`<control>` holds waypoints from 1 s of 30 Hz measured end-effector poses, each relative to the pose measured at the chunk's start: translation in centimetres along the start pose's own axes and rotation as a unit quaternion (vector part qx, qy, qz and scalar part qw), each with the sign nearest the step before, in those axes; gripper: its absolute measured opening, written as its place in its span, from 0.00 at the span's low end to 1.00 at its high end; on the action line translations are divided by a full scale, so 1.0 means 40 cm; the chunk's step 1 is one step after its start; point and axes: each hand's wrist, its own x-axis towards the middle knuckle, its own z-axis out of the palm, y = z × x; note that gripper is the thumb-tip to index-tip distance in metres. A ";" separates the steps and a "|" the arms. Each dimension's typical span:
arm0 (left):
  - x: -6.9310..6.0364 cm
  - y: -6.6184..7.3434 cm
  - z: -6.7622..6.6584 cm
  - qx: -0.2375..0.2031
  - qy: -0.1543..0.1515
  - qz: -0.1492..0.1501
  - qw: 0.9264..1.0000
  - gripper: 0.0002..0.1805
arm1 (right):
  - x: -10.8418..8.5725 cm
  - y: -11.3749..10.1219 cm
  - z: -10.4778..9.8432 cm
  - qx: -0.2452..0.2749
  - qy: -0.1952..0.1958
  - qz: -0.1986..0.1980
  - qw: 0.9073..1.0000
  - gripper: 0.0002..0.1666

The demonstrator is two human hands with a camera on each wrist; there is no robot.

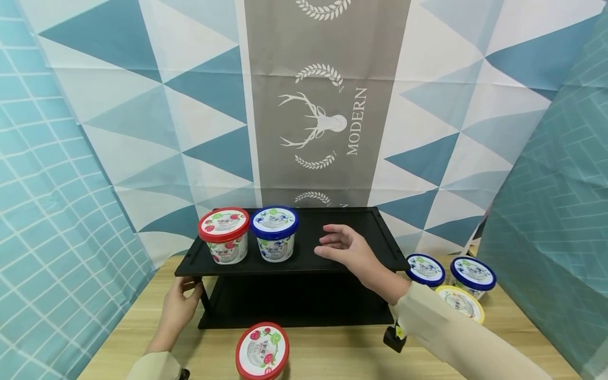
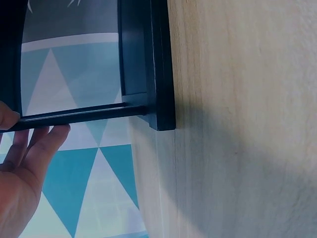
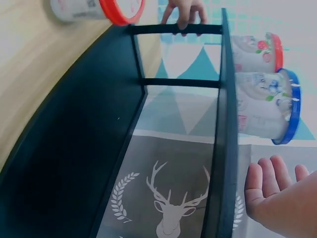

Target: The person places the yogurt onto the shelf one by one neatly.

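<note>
A black two-tier shelf rack (image 1: 304, 266) stands on the wooden table. My left hand (image 1: 179, 303) holds its front left post, thumb on one side and fingers on the other, as the left wrist view shows. On the top tier, a red-lidded strawberry tub (image 1: 225, 237) sits beside a blue-lidded tub (image 1: 275, 235) with blueberry pictures. Above the top tier, right of the blue-lidded tub and apart from it, my right hand (image 1: 349, 250) hovers with fingers loosely bent and holding nothing. Another red-lidded tub (image 1: 263, 352) stands on the table before the rack.
Right of the rack, two more blue-lidded tubs (image 1: 473, 274) and a yellow-lidded tub (image 1: 461, 303) are grouped on the table (image 1: 347, 353), partly behind my right sleeve. A patterned cloth (image 1: 328, 105) hangs behind the rack, with tiled-pattern sheets at both sides.
</note>
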 end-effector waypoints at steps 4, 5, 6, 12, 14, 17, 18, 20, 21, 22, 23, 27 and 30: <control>0.001 0.001 -0.003 0.003 -0.002 0.000 1.000 0.18 | -0.033 0.001 -0.016 0.009 -0.005 0.004 1.000 0.33; 0.000 0.001 -0.003 0.002 -0.002 0.000 1.000 0.18 | -0.041 0.002 -0.019 0.013 -0.007 0.007 1.000 0.33; 0.000 0.002 -0.003 0.001 -0.002 0.000 1.000 0.18 | -0.048 0.004 -0.022 0.015 -0.009 0.009 1.000 0.33; -0.001 0.001 -0.001 -0.001 -0.005 -0.001 1.000 0.19 | -0.087 0.022 -0.031 0.030 -0.024 -0.004 0.999 0.34; -0.001 0.001 -0.001 -0.001 -0.007 -0.002 1.000 0.19 | -0.100 0.030 -0.032 0.037 -0.032 -0.012 0.999 0.34; -0.001 0.000 0.000 -0.006 -0.009 -0.001 1.000 0.19 | -0.118 0.042 -0.033 0.049 -0.044 -0.018 0.998 0.32; -0.001 -0.001 0.000 -0.007 -0.010 0.000 1.000 0.19 | -0.124 0.047 -0.032 0.052 -0.049 -0.018 0.997 0.32; -0.001 -0.001 0.000 -0.005 -0.010 0.001 1.000 0.19 | -0.135 0.057 -0.032 0.058 -0.057 -0.016 0.997 0.31; 0.000 -0.001 0.000 -0.004 -0.010 0.002 1.000 0.19 | -0.140 0.062 -0.031 0.062 -0.061 -0.016 0.996 0.31; 0.000 0.000 0.000 -0.003 -0.009 0.002 1.000 0.19 | -0.145 0.068 -0.029 0.068 -0.066 -0.016 0.995 0.31; -0.001 0.000 0.000 -0.004 -0.008 0.002 1.000 0.19 | -0.149 0.074 -0.028 0.074 -0.070 -0.015 0.995 0.31; -0.003 0.002 0.000 -0.003 -0.005 0.001 1.000 0.18 | -0.163 0.100 -0.018 0.095 -0.078 -0.013 0.992 0.28; -0.003 0.002 -0.001 -0.003 -0.005 0.001 1.000 0.18 | -0.173 0.115 -0.008 0.098 -0.081 -0.006 0.992 0.27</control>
